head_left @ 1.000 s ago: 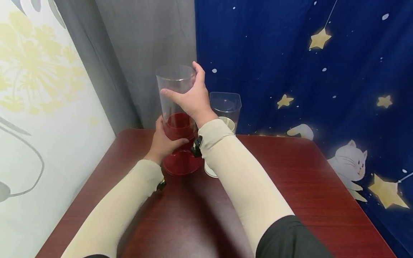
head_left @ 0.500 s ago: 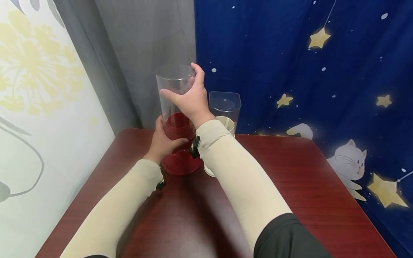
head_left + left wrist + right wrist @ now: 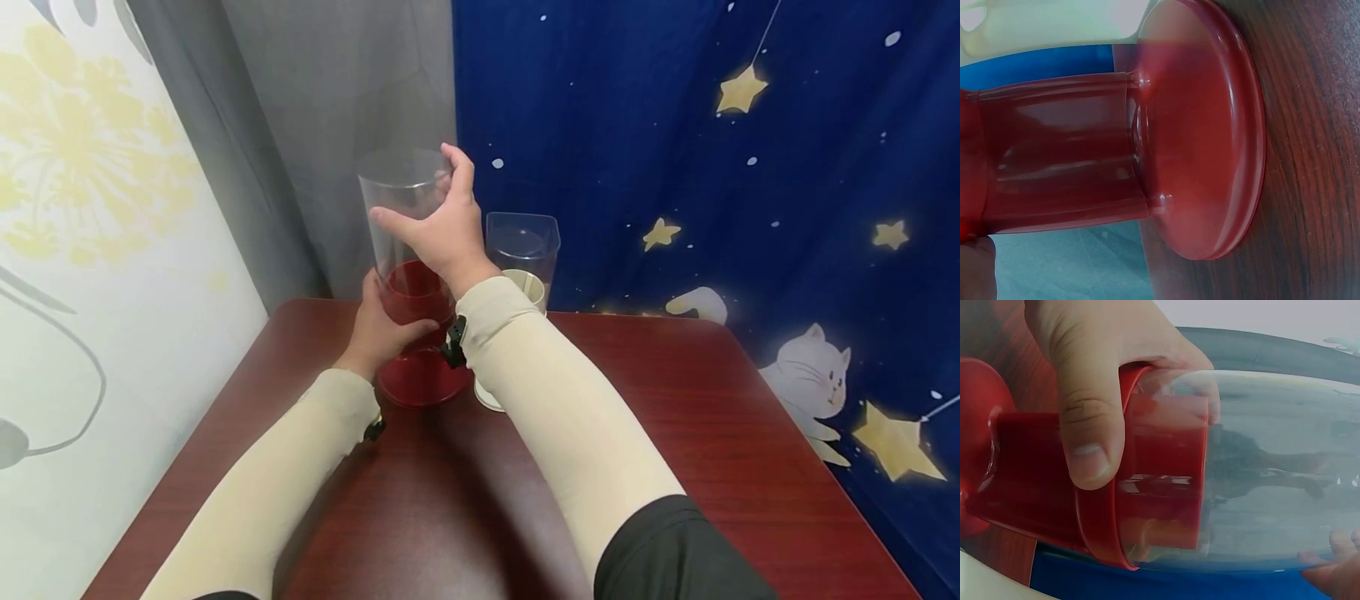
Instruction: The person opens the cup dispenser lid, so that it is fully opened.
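A red stand (image 3: 423, 383) with a wide round foot rests upright on the table. Its upper collar fits inside the lower end of a clear cylinder (image 3: 386, 229), as the right wrist view (image 3: 1254, 456) shows from close up. My left hand (image 3: 378, 333) grips the stand's collar, thumb across the near side. Higher up, my right hand (image 3: 450, 233) holds the clear cylinder near its top, thumb in front and fingers around the right side. In the left wrist view, the stand's neck (image 3: 1066, 150) and round foot appear, with a fingertip at the left edge.
Just right of the stand is a clear squarish container (image 3: 522, 237) on a cream base (image 3: 487, 396), partly hidden by my right forearm. The reddish-brown table (image 3: 637, 400) ends against grey (image 3: 337, 100) and blue starry (image 3: 600, 125) curtains.
The clear cylinder's top and my right hand have shifted very slightly left. My left hand and the red stand stay in place.
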`<state>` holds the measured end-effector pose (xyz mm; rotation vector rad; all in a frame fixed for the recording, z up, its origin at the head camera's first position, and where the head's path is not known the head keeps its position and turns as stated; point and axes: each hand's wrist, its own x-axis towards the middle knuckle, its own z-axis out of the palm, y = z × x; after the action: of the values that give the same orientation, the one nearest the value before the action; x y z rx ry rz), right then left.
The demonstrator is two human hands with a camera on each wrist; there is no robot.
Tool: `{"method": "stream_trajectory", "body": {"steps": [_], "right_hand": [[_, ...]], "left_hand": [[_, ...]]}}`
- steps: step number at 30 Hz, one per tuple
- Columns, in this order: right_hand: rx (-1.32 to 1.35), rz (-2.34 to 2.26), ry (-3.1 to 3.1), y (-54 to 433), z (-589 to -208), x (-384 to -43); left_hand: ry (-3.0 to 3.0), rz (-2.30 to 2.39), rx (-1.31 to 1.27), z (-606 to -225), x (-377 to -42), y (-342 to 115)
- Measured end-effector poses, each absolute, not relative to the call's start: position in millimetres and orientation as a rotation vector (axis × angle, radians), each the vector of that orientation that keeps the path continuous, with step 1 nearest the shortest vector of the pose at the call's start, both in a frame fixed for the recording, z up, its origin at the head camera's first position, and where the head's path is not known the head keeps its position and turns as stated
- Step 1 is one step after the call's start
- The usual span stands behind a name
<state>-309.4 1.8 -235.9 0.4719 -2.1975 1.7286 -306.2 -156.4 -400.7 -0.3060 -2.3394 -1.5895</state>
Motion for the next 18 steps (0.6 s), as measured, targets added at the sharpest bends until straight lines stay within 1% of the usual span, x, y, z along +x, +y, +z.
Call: {"method": "stream_trajectory", "body": {"steps": [6, 14, 18], "right_hand": [[0.429, 1.729, -2.143, 5.2, -234.7, -314.5], [0.453, 1.705, -2.128, 6.8, -231.8, -315.7], [0.470, 1.712, -2.087, 8.4, -224.3, -313.9]], "left_hand": [[-2.357, -1.553, -0.292, -401.7, -306.8, -156.1], [-2.384, -1.538, -0.263, -402.5, -306.7, -157.6], [-2.383, -1.540, -0.272, -403.1, -307.5, -157.6]]}}
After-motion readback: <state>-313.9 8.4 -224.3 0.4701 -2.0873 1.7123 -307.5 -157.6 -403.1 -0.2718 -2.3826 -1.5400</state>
